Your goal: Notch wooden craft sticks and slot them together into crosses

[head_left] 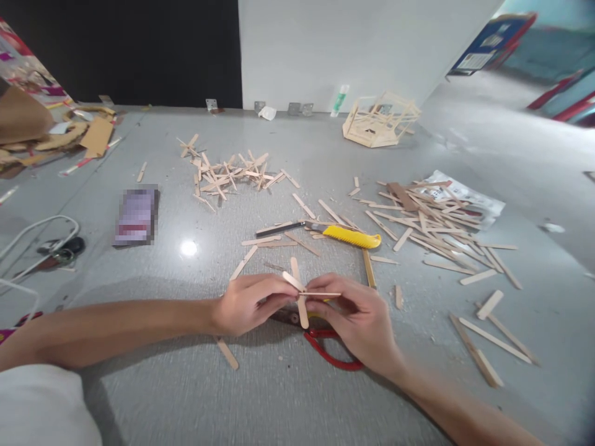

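Between my two hands is a small star-like piece of crossed popsicle sticks [302,311], held above the table. My left hand [253,302] pinches it from the left, thumb and forefinger at the crossing. From the right, my right hand [356,313] grips another of its sticks. Under the hands lie scissors [332,358] with red handles, their blades partly hidden. Just beyond sits a yellow utility knife [351,236] with its dark blade end pointing left, among loose sticks [269,243].
Crossed stick pieces [232,173] form a pile at the back. Loose sticks [437,229] heap on the right by a plastic packet [483,207]. A stick-built frame [381,124] stands at the back right. Leftward are a blurred-out phone-like object [136,215], a cable [41,223] and cardboard [97,136].
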Demonstrator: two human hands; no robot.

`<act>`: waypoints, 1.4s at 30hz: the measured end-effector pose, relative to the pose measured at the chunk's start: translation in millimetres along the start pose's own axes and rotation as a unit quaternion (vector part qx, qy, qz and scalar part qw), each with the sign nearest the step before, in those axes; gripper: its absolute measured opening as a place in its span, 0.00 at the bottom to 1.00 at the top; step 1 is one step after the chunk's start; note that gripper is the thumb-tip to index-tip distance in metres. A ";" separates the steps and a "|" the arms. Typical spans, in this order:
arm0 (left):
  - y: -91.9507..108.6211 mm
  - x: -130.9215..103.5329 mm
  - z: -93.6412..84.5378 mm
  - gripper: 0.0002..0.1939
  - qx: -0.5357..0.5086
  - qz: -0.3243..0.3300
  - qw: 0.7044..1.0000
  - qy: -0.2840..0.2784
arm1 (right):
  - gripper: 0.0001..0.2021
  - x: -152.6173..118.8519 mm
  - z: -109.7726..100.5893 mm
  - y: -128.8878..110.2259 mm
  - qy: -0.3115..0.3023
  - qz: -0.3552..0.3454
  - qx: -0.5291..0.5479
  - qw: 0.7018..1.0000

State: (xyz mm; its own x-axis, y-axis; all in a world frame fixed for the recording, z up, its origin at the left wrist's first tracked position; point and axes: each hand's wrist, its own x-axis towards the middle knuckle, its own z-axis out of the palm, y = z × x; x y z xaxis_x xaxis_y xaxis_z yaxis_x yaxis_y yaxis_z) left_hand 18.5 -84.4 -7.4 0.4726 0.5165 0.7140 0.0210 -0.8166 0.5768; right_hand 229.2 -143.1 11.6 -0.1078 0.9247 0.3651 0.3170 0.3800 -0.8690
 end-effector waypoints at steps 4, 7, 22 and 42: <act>0.4 -0.3 0.2 0.09 0.012 -0.053 0.999 0.003 | 0.06 0.2 0.2 1.5 0.007 0.020 0.034 0.999; -0.8 2.4 -0.4 0.13 0.033 -0.072 0.997 -0.021 | 0.07 0.9 -0.1 2.1 0.013 0.030 0.036 0.999; -5.0 3.3 -1.2 0.14 0.022 -0.014 0.998 -0.054 | 0.06 1.3 -1.1 3.1 0.017 0.041 0.026 0.999; -5.1 10.1 -6.0 0.24 -0.203 -0.288 0.920 -0.172 | 0.04 2.8 -2.7 3.0 -0.029 0.089 0.055 0.994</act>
State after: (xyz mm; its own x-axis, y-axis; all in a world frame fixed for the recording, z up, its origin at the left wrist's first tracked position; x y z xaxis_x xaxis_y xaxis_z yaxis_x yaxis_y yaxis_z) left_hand 17.8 -73.5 -0.7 0.7383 0.6643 0.1167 0.0572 -0.2341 0.9705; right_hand 232.4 -139.4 10.9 -0.1136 0.9761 0.1853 0.2315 0.2074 -0.9505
